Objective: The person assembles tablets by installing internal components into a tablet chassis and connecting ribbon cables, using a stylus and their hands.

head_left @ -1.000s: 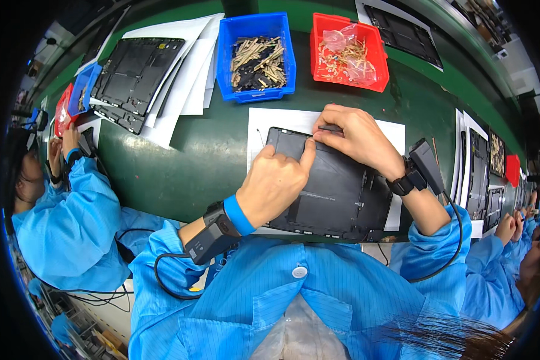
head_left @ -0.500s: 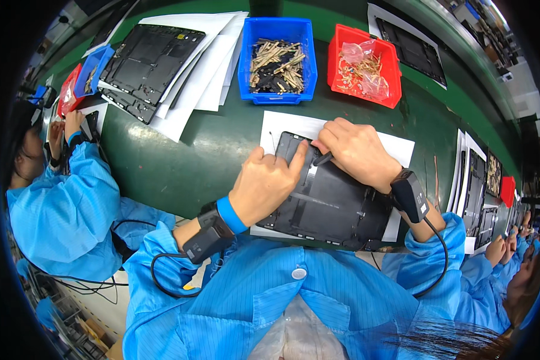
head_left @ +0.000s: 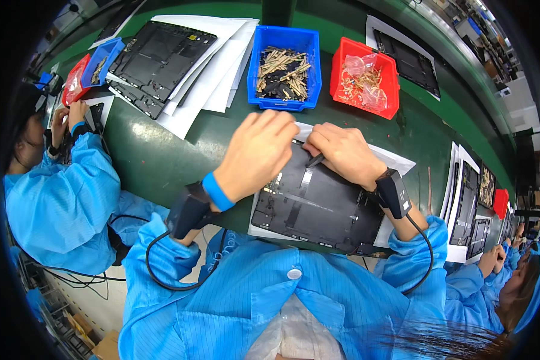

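Observation:
A black flat device casing (head_left: 324, 204) with small metal parts along its edges lies on white paper on the green table in front of me. My right hand (head_left: 349, 157) is closed round a black pen-like tool (head_left: 314, 161), whose end rests at or just over the casing's far part. Over the casing's far left corner is my left hand (head_left: 255, 153), its fingers curled and pointing away from me. Those fingertips are hidden, and whether they hold anything cannot be made out. Both wrists carry black boxes with cables; the left also has a blue band.
Beyond my hands stand a blue bin (head_left: 288, 105) of tan strips and black pieces, and a red bin (head_left: 396, 90) with small parts and plastic bags. Casings (head_left: 162, 57) on paper sheets (head_left: 183, 123) lie far left. More casings (head_left: 465, 198) lie at right. Co-workers sit on both sides.
My left hand has lifted its stretched index finger from the casing and moved away from me, its fingers now curled. The right hand keeps the tool near the same spot. The view has shifted slightly.

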Tool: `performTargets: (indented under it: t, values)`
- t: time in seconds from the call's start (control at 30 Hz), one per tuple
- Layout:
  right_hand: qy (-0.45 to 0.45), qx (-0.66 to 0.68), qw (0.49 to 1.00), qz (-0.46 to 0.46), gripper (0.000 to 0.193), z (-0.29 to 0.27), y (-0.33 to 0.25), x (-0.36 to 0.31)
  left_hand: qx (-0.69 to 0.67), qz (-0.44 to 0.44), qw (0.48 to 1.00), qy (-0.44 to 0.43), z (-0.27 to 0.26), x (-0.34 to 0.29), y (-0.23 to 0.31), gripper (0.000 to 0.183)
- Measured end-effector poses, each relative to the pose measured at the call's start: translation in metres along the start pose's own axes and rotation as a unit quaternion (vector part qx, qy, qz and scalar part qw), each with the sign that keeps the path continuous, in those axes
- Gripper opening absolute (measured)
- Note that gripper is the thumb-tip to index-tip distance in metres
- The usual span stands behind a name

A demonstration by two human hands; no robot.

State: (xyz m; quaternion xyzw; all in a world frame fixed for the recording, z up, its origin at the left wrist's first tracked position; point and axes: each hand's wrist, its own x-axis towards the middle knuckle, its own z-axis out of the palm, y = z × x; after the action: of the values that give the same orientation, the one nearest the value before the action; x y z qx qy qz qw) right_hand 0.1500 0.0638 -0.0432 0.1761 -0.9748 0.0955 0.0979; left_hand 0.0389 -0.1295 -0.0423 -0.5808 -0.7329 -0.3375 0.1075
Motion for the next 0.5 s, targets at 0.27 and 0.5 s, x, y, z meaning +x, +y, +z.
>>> performTargets:
  t: [0.27, 0.5]
  values:
    - [0.066, 0.028, 0.977, 0.203, 0.022, -0.043, 0.008, -0.06, 0.053, 0.031, 0.996, -0.065, 0.02, 0.0, -0.007, 0.019]
    - [0.111, 0.031, 0.963, 0.244, 0.023, -0.037, 0.004, -0.079, 0.008, 0.096, 0.994, -0.048, 0.019, 0.004, 0.001, 0.015]
